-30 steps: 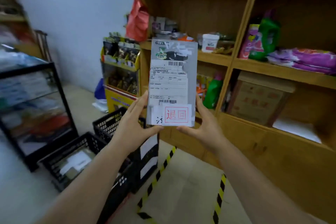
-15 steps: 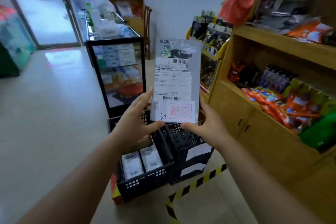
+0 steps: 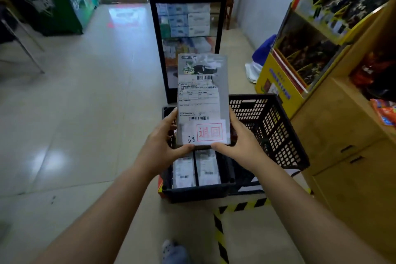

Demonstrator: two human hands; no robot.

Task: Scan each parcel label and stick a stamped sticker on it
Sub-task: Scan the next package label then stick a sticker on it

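Parcel (image 3: 202, 100) upright | left hand (image 3: 161, 142), right hand (image 3: 242, 141) gripping bottom corners

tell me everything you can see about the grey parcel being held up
The grey parcel is a flat, glossy-looking mailer held upright over a black crate. It bears a white shipping label with barcodes and, at its bottom, a white sticker stamped in red. The left hand and right hand grip its lower corners.

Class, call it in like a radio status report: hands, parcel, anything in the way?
Left hand and right hand both grip the grey parcel at its lower corners. Red-stamped sticker on. Held over the black crate of labelled parcels. Nothing in the way.
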